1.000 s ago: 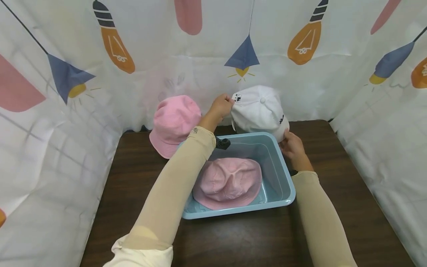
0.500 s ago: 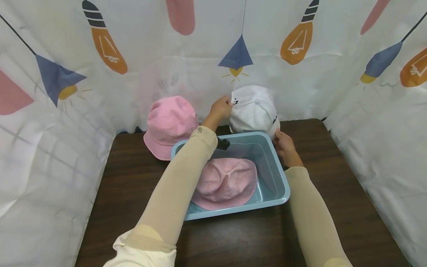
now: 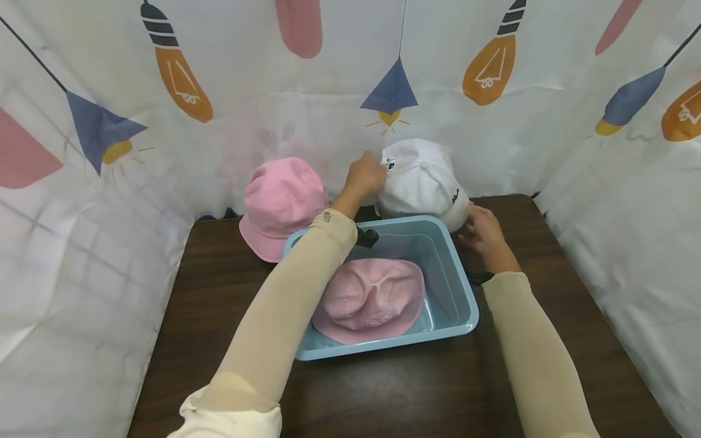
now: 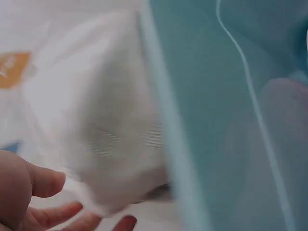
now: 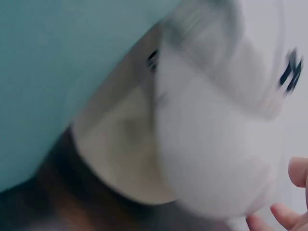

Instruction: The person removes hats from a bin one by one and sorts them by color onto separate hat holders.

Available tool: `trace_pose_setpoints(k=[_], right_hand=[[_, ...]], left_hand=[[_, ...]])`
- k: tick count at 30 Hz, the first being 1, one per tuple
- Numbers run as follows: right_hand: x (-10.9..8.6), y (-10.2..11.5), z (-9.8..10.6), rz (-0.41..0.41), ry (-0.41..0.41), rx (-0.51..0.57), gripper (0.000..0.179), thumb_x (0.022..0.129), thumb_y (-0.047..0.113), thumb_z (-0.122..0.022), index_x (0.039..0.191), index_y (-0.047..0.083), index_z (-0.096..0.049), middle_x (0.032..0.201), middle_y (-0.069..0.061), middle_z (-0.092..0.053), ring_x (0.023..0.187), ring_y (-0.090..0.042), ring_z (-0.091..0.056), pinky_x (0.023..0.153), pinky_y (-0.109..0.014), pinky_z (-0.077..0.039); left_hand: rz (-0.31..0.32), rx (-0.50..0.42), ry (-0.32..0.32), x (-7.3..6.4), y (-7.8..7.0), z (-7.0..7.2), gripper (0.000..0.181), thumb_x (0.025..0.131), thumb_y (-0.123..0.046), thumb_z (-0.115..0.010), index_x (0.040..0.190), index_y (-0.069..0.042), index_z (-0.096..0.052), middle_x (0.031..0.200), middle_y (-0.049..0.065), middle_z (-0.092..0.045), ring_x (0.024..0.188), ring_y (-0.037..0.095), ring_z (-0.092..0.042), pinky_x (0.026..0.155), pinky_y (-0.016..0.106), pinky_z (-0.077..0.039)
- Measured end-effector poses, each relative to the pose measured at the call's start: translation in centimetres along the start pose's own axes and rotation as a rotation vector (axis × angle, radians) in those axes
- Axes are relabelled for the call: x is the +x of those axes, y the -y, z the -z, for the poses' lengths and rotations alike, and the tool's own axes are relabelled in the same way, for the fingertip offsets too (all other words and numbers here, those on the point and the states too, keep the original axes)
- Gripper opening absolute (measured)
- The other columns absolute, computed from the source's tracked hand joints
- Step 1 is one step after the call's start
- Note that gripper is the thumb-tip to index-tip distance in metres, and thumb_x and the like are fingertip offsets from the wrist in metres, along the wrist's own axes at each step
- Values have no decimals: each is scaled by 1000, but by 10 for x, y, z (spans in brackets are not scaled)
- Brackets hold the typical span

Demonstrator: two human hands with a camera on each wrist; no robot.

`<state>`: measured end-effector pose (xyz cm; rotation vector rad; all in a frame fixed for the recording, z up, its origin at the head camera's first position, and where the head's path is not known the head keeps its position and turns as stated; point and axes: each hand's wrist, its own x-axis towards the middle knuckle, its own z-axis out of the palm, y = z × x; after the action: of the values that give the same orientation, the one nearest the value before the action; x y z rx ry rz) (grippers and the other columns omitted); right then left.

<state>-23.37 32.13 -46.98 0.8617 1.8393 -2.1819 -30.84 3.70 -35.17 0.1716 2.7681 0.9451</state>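
Note:
A white baseball cap (image 3: 418,182) stands at the back of the table, just behind a light blue basin (image 3: 383,345). At the cap's left edge, near a small printed label, is my left hand (image 3: 366,176). The left wrist view shows its thumb (image 4: 48,183) apart from the fingers, close to the cap's edge. My right hand (image 3: 484,231) is at the brim on the cap's right side, and its thumb and fingers are spread in the right wrist view. A pale pink bucket hat (image 3: 378,298) lies crown up inside the basin, partly covered by my left forearm.
Another pink bucket hat (image 3: 285,194), brighter in colour, sits behind the basin's left back corner. Dark wood table (image 3: 383,395) extends in front and to both sides. A white curtain (image 3: 328,121) printed with lamps and bulbs surrounds the back and sides.
My right hand has shifted a little to the right and its fingers have loosened at the brim. The cap's brim shows slightly farther right; my left hand stays by the label.

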Motion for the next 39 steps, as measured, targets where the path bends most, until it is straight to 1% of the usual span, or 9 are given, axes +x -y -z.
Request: trace_pose_setpoints(k=[3,6,13,16,19,24,31,34,39], right_hand=[[-13,24,1,97,-60,-103,67,102,52,-53,159,27,-29,166,-2,-25,149,-26,-30,117,-50,-36],[-35,55,-3,218,-69,-236,70,101,58,-48,160,27,-25,170,-3,-18,152,-26,-25,114,-48,-37],[-94,116,-30,456,11,-559,70,101,58,-48,158,22,-27,166,-9,-31,142,-29,-43,114,-56,-37],[-121,125,-47,526,64,-808,69,101,59,-48,156,20,-33,153,-14,-50,124,-31,-61,102,-51,-47],[-143,122,-63,617,134,-1025,66,100,59,-52,151,18,-42,133,-16,-66,102,-29,-70,82,-42,-49],[-160,100,-88,777,263,-1230,53,99,51,-62,139,16,-57,109,-12,-76,83,-22,-72,67,-36,-52],[-175,54,-118,900,445,-1392,48,90,46,-76,127,17,-67,81,5,-72,65,-10,-61,58,-30,-49],[-182,38,-130,921,492,-1467,49,86,49,-80,124,20,-70,79,8,-69,66,-10,-59,54,-29,-47],[-189,14,-143,890,515,-1594,46,81,50,-84,120,28,-73,83,8,-68,73,-12,-59,52,-31,-46]], left_hand=[[-44,29,-32,-17,-9,20,50,108,-31,-41,150,-4,-38,147,17,-52,135,33,-51,107,46,-45],[-115,75,-71,-40,-17,45,45,108,-32,-43,144,-5,-45,141,17,-53,130,31,-52,106,45,-45],[-273,135,-141,-101,-9,104,44,107,-32,-46,143,-5,-49,141,15,-54,129,30,-52,110,43,-42],[-326,154,-138,-128,8,121,42,106,-30,-46,139,-4,-53,137,15,-60,127,31,-56,108,47,-44],[-358,179,-118,-154,34,129,39,105,-28,-48,132,-3,-59,128,15,-67,119,32,-63,103,49,-49],[-387,196,-115,-181,84,114,38,103,-23,-52,129,3,-61,119,19,-70,110,36,-67,97,54,-53],[-269,74,-129,-208,148,69,50,107,-30,-51,145,3,-45,138,24,-54,128,39,-52,108,60,-42],[-244,7,-129,-218,162,54,56,108,-34,-49,150,1,-40,142,24,-51,133,39,-50,110,60,-42],[-267,-124,-125,-226,170,33,59,108,-34,-49,157,-6,-32,148,18,-49,138,34,-49,112,58,-41]])
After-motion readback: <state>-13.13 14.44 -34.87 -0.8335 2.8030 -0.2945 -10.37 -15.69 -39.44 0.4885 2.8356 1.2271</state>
